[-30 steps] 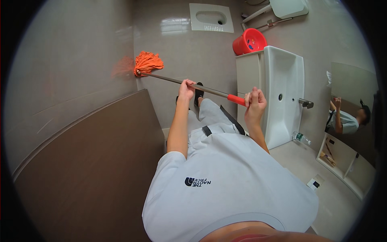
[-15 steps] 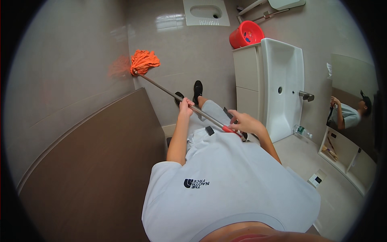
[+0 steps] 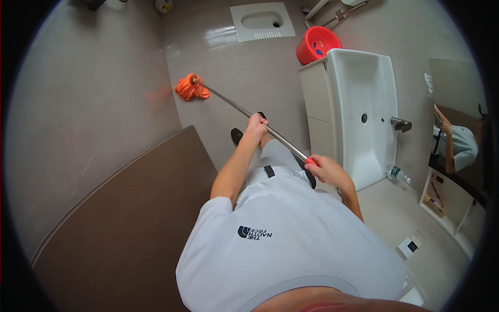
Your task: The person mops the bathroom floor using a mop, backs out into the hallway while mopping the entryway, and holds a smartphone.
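A mop with a metal pole (image 3: 228,100) slants across the space in front of me. Its orange strand head (image 3: 191,88) rests at the far left, on the grey floor beside the wall. My left hand (image 3: 258,124) is wrapped round the middle of the pole. At the near end, my right hand (image 3: 327,170) closes on the red grip (image 3: 310,161). Below the pole, my black shoes (image 3: 237,136) show in part.
On the left stands a brown panel (image 3: 130,208). A white squat toilet (image 3: 262,22) is set into the floor ahead. To the right are a red bucket (image 3: 306,49) on a cabinet (image 3: 318,101), a white basin (image 3: 358,156), a plastic bottle (image 3: 398,173) and a mirror (image 3: 457,99).
My right hand, loose and spread before, has closed on the red grip. The pole and my left hand have moved forward and right; the mop head has turned and bunched up.
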Available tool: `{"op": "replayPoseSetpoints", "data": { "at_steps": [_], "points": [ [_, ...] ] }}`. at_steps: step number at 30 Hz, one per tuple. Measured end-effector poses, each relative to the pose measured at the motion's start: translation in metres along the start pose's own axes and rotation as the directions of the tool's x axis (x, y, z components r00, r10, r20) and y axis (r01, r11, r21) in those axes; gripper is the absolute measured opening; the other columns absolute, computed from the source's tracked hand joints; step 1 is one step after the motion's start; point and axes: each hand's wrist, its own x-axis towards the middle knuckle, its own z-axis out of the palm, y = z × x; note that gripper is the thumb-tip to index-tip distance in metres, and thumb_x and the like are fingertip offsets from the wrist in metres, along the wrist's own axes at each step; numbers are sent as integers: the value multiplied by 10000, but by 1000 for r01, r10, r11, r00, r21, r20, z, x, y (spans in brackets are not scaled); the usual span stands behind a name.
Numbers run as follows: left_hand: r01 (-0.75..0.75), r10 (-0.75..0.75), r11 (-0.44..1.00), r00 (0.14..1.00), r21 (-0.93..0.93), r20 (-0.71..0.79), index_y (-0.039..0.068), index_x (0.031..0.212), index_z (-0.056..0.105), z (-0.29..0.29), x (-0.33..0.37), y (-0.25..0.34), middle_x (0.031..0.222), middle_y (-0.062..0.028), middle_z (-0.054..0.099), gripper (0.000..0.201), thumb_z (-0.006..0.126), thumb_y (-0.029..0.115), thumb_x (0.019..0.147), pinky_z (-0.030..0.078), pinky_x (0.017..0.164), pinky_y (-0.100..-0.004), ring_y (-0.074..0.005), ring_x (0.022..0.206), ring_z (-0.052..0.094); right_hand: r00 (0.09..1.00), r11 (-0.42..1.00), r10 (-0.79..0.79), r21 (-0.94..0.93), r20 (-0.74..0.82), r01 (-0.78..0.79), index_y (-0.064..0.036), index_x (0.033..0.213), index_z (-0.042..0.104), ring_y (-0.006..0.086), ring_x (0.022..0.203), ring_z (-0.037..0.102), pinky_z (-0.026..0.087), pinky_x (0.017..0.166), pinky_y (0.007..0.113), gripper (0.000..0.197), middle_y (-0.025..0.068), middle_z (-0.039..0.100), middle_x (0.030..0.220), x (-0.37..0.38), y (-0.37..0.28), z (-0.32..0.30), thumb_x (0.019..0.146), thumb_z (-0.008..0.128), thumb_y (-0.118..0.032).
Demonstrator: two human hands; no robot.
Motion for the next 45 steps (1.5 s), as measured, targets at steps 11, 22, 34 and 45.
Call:
{"op": "replayPoseSetpoints", "data": {
  "at_steps": [11, 22, 34, 45],
  "points": [
    [-309, 277, 931, 945, 193, 174, 46, 998, 547, 59, 29, 22, 725, -26, 544, 93, 480, 80, 942, 452, 451, -271, -115, 571, 542, 855, 918, -342, -331, -389, 217, 15, 1210, 486, 492, 778, 632, 479, 687, 572, 356, 291, 655, 817, 51, 16, 77, 914, 608, -142],
    [-286, 235, 946, 930, 156, 281, 52, 1385, 378, -212, 42, 36, 1262, -152, 634, 418, 458, 246, 1024, 550, 835, -383, -276, 1062, 665, 689, 799, -558, -525, -462, 294, -12, 1091, 502, 508, 791, 619, 486, 705, 583, 274, 294, 648, 823, 283, -12, 55, 888, 620, -153],
    [-553, 560, 823, 828, -127, 20, 92, 1322, 444, -357, -1, 79, 1246, -109, 632, 347, 453, 227, 1002, 519, 840, -384, -243, 1074, 638, 961, 751, -254, 603, -109, 267, -81, 903, 422, 146, 528, 469, 400, 422, 299, 154, 40, 433, 660, 358, -177, 121, 869, 538, 15],
    [-402, 407, 913, 898, -65, 166, 96, 1279, 467, -333, 15, 21, 1190, -92, 641, 304, 457, 223, 1003, 517, 843, -373, -237, 1047, 639, 930, 844, -227, 418, -288, 336, -50, 1292, 419, 168, 446, 497, 388, 357, 329, 462, 82, 501, 691, 224, 65, 171, 843, 528, -39]
  ]
}}
